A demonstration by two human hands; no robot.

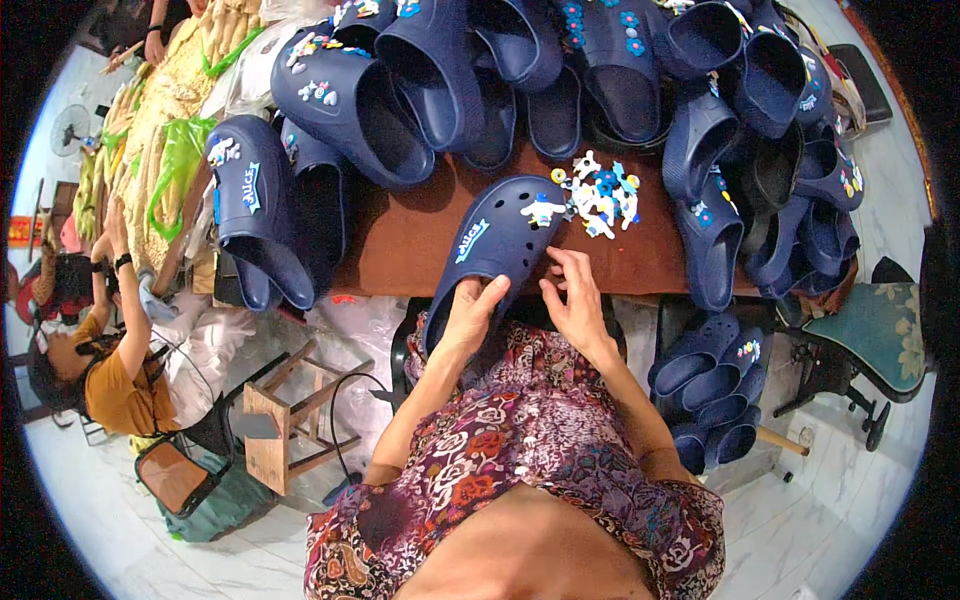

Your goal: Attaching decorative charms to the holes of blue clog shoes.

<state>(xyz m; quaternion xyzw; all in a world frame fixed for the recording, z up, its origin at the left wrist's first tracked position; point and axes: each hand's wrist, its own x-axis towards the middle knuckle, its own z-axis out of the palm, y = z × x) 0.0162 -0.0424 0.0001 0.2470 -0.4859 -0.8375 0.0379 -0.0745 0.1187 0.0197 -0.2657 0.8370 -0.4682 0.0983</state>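
A navy blue clog (497, 222) with round holes lies tilted in front of me at the table's near edge. On its upper sit a light blue lettered banner charm (472, 242) and a white cartoon-figure charm (542, 210). My left hand (476, 312) grips the clog at its opening, fingers inside and thumb outside. At the clog's right side is my right hand (574, 300), its fingers bent and apart; nothing shows in them. Just beyond lies a small heap of white, blue and yellow shoe charms (603, 195).
Many navy clogs crowd the far side of the brown table (400, 240), with another clog (250, 200) at its left. More clogs (705, 385) are stacked low on the right, near a chair (868, 335). A wooden stool (285, 425) and a seated co-worker (125, 375) are at left.
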